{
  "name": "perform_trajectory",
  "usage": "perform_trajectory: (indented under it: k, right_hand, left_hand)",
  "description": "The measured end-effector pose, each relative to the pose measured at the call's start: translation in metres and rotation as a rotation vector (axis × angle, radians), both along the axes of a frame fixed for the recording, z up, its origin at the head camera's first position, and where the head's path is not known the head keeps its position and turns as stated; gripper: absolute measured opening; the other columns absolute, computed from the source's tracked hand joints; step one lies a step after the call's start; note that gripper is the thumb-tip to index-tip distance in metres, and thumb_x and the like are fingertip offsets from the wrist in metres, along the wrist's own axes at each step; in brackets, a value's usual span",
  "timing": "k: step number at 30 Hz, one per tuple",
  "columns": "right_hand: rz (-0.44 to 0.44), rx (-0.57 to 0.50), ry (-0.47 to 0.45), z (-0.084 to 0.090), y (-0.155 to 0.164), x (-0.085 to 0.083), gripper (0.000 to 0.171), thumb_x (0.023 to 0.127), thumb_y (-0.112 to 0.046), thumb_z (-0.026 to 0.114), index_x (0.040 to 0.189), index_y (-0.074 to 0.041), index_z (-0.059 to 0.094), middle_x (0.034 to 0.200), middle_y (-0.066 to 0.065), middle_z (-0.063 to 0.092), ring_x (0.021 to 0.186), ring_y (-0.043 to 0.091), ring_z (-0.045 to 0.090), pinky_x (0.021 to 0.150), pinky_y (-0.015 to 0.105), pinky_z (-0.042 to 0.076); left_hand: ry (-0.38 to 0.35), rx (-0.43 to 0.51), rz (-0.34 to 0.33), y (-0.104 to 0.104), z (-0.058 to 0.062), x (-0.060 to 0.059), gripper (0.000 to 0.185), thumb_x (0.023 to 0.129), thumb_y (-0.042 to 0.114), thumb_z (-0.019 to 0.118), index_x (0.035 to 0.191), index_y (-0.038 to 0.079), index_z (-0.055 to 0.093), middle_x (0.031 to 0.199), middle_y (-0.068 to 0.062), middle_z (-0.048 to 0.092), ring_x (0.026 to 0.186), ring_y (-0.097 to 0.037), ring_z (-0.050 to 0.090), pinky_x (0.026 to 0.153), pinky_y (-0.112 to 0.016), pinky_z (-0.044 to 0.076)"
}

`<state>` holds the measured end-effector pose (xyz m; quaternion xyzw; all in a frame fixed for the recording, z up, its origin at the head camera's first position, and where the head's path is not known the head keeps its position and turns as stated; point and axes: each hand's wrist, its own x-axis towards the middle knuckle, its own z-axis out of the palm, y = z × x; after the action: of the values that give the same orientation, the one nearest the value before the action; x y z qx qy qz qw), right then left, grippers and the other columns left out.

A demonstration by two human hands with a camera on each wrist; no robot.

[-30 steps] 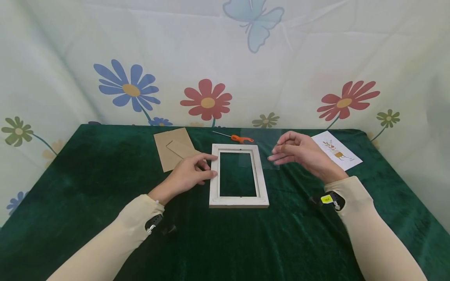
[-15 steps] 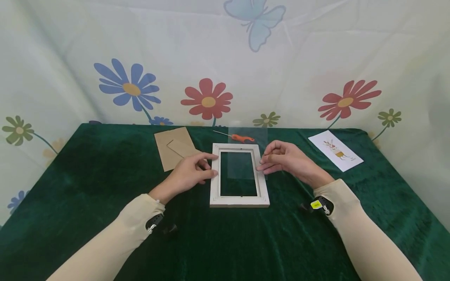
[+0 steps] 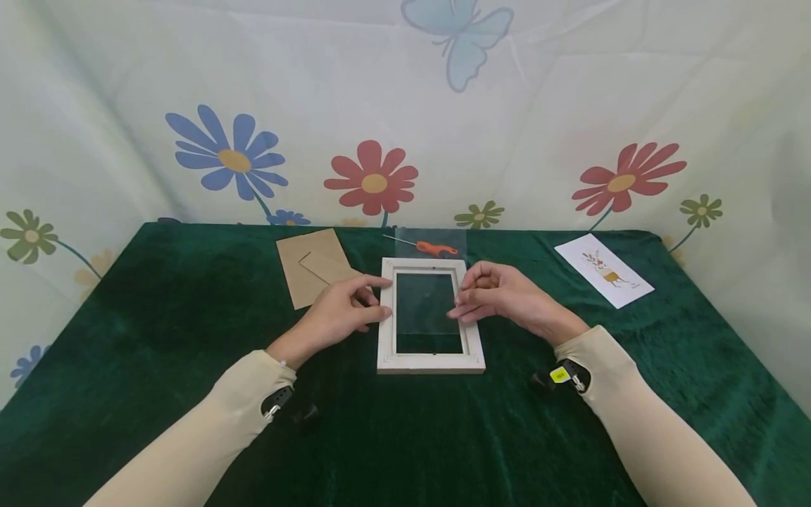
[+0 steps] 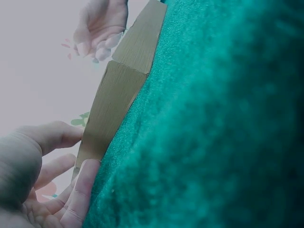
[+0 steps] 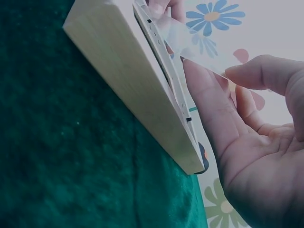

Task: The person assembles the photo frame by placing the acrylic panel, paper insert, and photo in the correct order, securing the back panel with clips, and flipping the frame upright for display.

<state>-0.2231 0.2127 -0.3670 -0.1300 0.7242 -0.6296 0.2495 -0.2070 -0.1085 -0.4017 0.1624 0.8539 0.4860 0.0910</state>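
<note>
1. Nearest the camera, two cream sleeves reached forward over the green velvet cloth (image 3: 158, 338), one arm on either side of a white picture frame (image 3: 431, 362) that lay flat, back side up, its long axis running away from the person.

2. The left hand (image 3: 338, 313) rested on the frame's left rail, fingers nearly straight and lightly spread, the index fingertip at the far left corner; it pressed the frame down and pinched nothing. The left wrist view showed those fingers (image 4: 80, 190) against the frame's outer edge (image 4: 111, 111).

3. The right hand (image 3: 500, 296) pinched the right edge of a clear pane (image 3: 427, 299) between thumb and fingers, just above the frame's right rail. In the right wrist view the pane (image 5: 190, 45) ran tilted from the thumb tip toward the frame (image 5: 128, 80), its far edge at the recess and its held edge raised.

4. The pane lay to the left of that pinch, its long axis matching the frame's, hanging over the opening but shifted toward the far end, so its far edge overlapped the far rail while the near part of the opening stayed uncovered. The right hand alone carried it; the left was nearer only to the frame.

5. Beyond the frame lay an orange-handled screwdriver (image 3: 434, 248), a brown backing board (image 3: 310, 271) to the far left, and a printed card (image 3: 603, 270) to the far right, well apart from both hands.
</note>
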Motion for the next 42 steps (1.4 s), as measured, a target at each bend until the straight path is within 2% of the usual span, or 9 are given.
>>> perform_trajectory:
  k: [7, 16, 22, 26, 30, 33, 38, 42]
  right_hand:
    - [0.004, 0.030, -0.005, -0.0006, -0.0037, 0.0012, 0.028, 0.105, -0.004, 0.064, 0.126, 0.007, 0.049, 0.115, 0.029, 0.067, 0.107, 0.037, 0.075, 0.092, 0.049, 0.061]
    - [0.047, 0.111, 0.077, -0.0035, -0.0009, 0.0004, 0.028, 0.101, -0.006, 0.068, 0.123, 0.004, 0.054, 0.109, 0.024, 0.069, 0.101, 0.036, 0.074, 0.088, 0.044, 0.063]
    - [0.094, 0.093, 0.110, -0.0035, 0.0001, -0.0017, 0.031, 0.100, 0.000, 0.067, 0.127, 0.003, 0.051, 0.107, 0.024, 0.068, 0.097, 0.035, 0.073, 0.087, 0.042, 0.063]
    - [0.129, 0.103, 0.145, -0.0035, 0.0007, -0.0022, 0.050, 0.100, 0.000, 0.068, 0.143, 0.000, 0.044, 0.110, 0.024, 0.066, 0.096, 0.036, 0.072, 0.087, 0.041, 0.063]
    - [0.142, 0.112, 0.172, -0.0036, 0.0010, -0.0019, 0.085, 0.098, -0.001, 0.074, 0.166, -0.014, 0.024, 0.113, 0.024, 0.064, 0.096, 0.038, 0.073, 0.090, 0.043, 0.062]
    - [0.150, 0.099, 0.194, -0.0033, 0.0002, -0.0020, 0.103, 0.096, 0.004, 0.074, 0.171, -0.024, 0.009, 0.112, 0.024, 0.062, 0.095, 0.038, 0.074, 0.089, 0.044, 0.062]
    - [0.178, 0.091, 0.239, -0.0037, 0.0006, -0.0034, 0.115, 0.094, 0.006, 0.076, 0.171, -0.028, -0.003, 0.106, 0.023, 0.063, 0.088, 0.036, 0.073, 0.090, 0.041, 0.062]
    - [0.193, 0.126, 0.249, -0.0026, 0.0022, -0.0025, 0.113, 0.094, 0.000, 0.079, 0.172, -0.027, 0.002, 0.104, 0.021, 0.064, 0.088, 0.035, 0.073, 0.094, 0.039, 0.060]
  left_hand:
    - [-0.004, -0.006, 0.005, -0.0006, 0.0001, 0.0004, 0.052, 0.098, 0.019, 0.079, 0.148, 0.012, 0.062, 0.109, -0.012, 0.066, 0.085, -0.024, 0.067, 0.077, -0.034, 0.063]
    - [-0.008, -0.014, 0.010, 0.0002, 0.0029, 0.0012, 0.053, 0.098, 0.018, 0.079, 0.147, 0.011, 0.062, 0.108, -0.012, 0.066, 0.084, -0.024, 0.067, 0.077, -0.034, 0.063]
    - [-0.011, -0.008, 0.010, -0.0002, 0.0026, -0.0003, 0.052, 0.098, 0.018, 0.079, 0.147, 0.012, 0.062, 0.109, -0.013, 0.065, 0.085, -0.025, 0.067, 0.077, -0.035, 0.063]
    - [-0.008, 0.001, 0.010, -0.0002, 0.0007, 0.0000, 0.052, 0.098, 0.018, 0.079, 0.147, 0.010, 0.062, 0.109, -0.013, 0.066, 0.084, -0.025, 0.068, 0.077, -0.035, 0.063]
    - [-0.009, 0.006, 0.014, 0.0004, -0.0013, 0.0013, 0.053, 0.098, 0.019, 0.079, 0.147, 0.008, 0.061, 0.108, -0.012, 0.066, 0.083, -0.024, 0.069, 0.078, -0.035, 0.064]
    - [-0.010, 0.001, 0.018, 0.0006, -0.0012, 0.0013, 0.054, 0.098, 0.020, 0.079, 0.147, 0.009, 0.061, 0.109, -0.012, 0.066, 0.083, -0.024, 0.070, 0.078, -0.036, 0.064]
    - [-0.003, -0.014, 0.023, 0.0007, -0.0012, 0.0003, 0.053, 0.098, 0.021, 0.080, 0.147, 0.013, 0.062, 0.109, -0.012, 0.065, 0.083, -0.024, 0.068, 0.078, -0.034, 0.063]
    - [0.001, -0.016, 0.019, 0.0009, -0.0019, 0.0003, 0.053, 0.098, 0.021, 0.080, 0.147, 0.013, 0.063, 0.110, -0.012, 0.065, 0.083, -0.024, 0.068, 0.078, -0.034, 0.063]
